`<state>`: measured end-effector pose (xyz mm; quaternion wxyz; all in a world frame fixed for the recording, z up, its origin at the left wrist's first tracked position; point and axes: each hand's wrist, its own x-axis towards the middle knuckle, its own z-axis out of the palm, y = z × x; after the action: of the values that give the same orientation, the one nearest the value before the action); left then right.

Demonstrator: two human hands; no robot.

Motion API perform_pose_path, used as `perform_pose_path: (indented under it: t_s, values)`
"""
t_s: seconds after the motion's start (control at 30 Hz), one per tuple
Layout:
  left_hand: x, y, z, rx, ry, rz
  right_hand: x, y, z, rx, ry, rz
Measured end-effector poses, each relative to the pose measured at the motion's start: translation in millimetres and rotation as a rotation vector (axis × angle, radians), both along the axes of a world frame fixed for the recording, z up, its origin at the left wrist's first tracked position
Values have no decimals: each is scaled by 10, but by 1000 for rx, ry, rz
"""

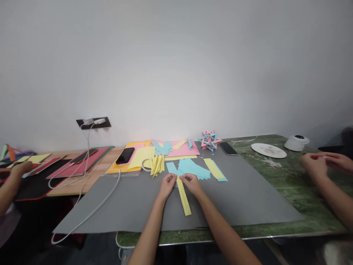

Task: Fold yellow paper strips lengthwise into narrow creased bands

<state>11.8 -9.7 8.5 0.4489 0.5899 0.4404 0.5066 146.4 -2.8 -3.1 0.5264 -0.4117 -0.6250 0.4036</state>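
Left grip (168,184) and right grip (192,183) both pinching far end of yellow strip (184,198), strip lying towards wearer. Folding seemingly just begun. Left of grip: yellow folded pieces (157,165), apparently done. Beyond grip: blue pieces (193,169), apparently awaiting work.

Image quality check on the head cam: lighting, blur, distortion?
Head view: wall glows palest low behind the papers, greyer toward the top; under-table area sinks into near-black. Head view: wide-angle stretch toward the sides, pale shape at bottom right smeared. Head view: yellow strip reads clearly, but fingertip detail on left hand and right hand is soft.
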Motion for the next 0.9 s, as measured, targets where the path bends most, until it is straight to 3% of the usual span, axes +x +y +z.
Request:
perform_pose_path:
  t_s: [0.57, 0.9]
  values:
    - [6, -11, 8, 5, -19, 4, 6, 3, 2, -13, 43, 61]
    - [17, -9, 45, 1, 1, -3, 5, 8, 1, -1, 37, -31]
